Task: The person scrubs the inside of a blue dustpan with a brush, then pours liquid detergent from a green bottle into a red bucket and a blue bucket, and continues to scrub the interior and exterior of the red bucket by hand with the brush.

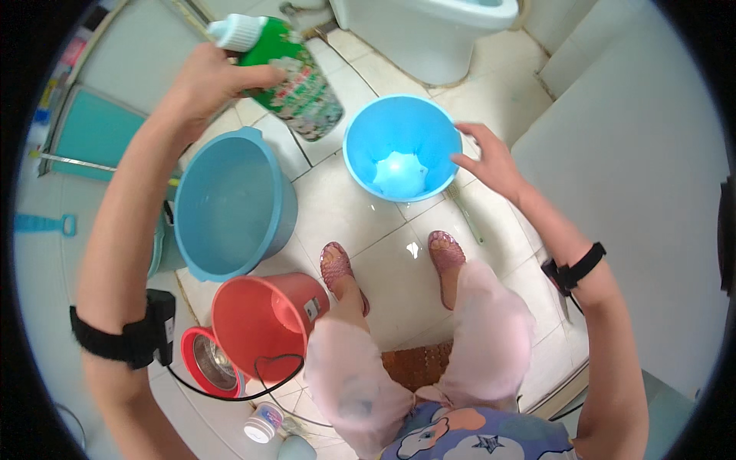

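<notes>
My left hand [221, 86] grips a green plastic bottle [293, 80] near its neck. The bottle is tilted, with its white ribbed cap [241, 33] toward the upper left and a printed label facing up. My right hand [489, 155] touches the right rim of a bright blue bucket [368, 132], thumb and fingers at its edge. A pale patch shows at the bottom of this bucket; whether it is liquid I cannot tell. Below my left hand stands a larger blue basin [230, 195] with cloudy water in it.
A red bucket [253, 322] stands by my left leg, beside a red spin-mop basket [215, 362]. A green-handled brush [466, 215] lies on the tiles behind the blue bucket. The toilet [425, 40] is ahead. A black cable [230, 397] hangs from my left forearm strap. Wet spots mark the floor.
</notes>
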Tool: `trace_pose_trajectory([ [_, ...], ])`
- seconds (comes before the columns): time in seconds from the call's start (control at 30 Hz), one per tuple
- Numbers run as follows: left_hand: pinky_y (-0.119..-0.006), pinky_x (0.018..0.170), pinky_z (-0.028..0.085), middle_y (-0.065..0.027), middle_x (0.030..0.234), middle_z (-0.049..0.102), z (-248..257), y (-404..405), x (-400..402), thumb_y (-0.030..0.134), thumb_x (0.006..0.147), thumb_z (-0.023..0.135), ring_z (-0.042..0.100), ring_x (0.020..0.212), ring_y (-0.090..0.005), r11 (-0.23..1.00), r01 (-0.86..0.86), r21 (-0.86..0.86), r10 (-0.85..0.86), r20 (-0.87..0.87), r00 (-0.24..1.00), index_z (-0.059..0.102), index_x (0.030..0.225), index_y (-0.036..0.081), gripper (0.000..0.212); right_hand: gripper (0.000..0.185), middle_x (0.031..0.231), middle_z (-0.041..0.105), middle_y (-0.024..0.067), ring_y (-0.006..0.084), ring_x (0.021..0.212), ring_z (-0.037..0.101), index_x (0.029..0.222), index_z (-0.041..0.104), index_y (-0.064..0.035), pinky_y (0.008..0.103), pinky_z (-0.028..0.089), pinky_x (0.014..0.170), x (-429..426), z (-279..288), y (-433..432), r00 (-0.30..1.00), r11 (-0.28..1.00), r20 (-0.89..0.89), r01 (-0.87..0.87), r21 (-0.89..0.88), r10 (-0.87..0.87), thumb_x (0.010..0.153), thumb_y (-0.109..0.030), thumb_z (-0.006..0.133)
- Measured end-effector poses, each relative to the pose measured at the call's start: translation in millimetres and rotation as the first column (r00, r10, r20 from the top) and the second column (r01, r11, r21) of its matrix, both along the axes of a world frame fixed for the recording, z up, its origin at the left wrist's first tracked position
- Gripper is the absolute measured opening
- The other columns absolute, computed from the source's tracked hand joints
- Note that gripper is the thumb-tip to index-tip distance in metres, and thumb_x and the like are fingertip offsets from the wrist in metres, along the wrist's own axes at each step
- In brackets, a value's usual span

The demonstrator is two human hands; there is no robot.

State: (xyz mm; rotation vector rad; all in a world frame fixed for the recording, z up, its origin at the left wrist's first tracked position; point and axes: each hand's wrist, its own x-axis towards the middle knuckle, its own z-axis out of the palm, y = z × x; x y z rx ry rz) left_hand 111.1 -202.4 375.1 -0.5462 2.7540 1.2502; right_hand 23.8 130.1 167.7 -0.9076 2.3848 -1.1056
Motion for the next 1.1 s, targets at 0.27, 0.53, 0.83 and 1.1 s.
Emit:
trace_pose_trajectory([
  [0.27, -0.031, 0.075, 0.050, -0.0101, 0.098, 0.064, 75, 87, 24, 0.014, 0.062, 0.079, 0.062, 0.084, -0.0193, 0.967, 0.166, 0.195, -0.130, -0.188, 0.974, 0.061, 0.103, -0.001, 0.048, 0.069, 0.114, 0.058, 0.0108, 0.0203, 0.105, 0.054, 0.118, 0.052, -0.0041, 0.0329, 0.041, 0.092, 10, 181, -54, 0.939, 0.865, 0.017, -0.310, -0.395, 0.344, 0.062, -0.034, 0.080],
  [0.53, -0.035, 0.077, 0.048, -0.0167, 0.103, 0.062, -34, 134, 84, 0.043, 0.067, 0.074, 0.060, 0.095, -0.0254, 0.990, 0.137, 0.009, -0.132, 0.341, 0.931, 0.058, 0.109, -0.003, 0.065, 0.053, 0.091, 0.065, 0.0079, 0.0177, 0.083, 0.061, 0.102, 0.061, -0.0067, 0.0325, 0.047, 0.078, 61, 148, 0, 0.965, 0.966, 0.058, -0.259, 0.017, 0.257, 0.057, -0.026, 0.081],
  [0.83, -0.036, 0.086, 0.046, -0.0225, 0.111, 0.059, 10, 116, 171, 0.042, 0.071, 0.067, 0.058, 0.100, -0.0314, 0.893, 0.334, -0.300, -0.295, 0.169, 0.940, 0.054, 0.117, -0.005, 0.067, 0.020, 0.080, 0.064, 0.0101, 0.0270, 0.081, 0.063, 0.088, 0.061, -0.0100, 0.0386, 0.049, 0.070, 40, 85, 16, 0.623, 0.772, -0.713, 0.263, 0.578, 0.322, 0.069, -0.015, 0.065],
  [1.1, -0.034, 0.089, 0.044, -0.0184, 0.115, 0.058, 51, 121, 237, 0.031, 0.076, 0.064, 0.056, 0.103, -0.0303, 0.889, 0.224, -0.399, -0.132, 0.246, 0.960, 0.053, 0.119, -0.002, 0.055, 0.011, 0.081, 0.065, 0.0075, 0.0233, 0.081, 0.064, 0.082, 0.063, -0.0125, 0.0345, 0.050, 0.067, 39, 95, -18, 0.485, 0.715, -0.720, 0.243, 0.656, 0.496, 0.075, -0.007, 0.056],
])
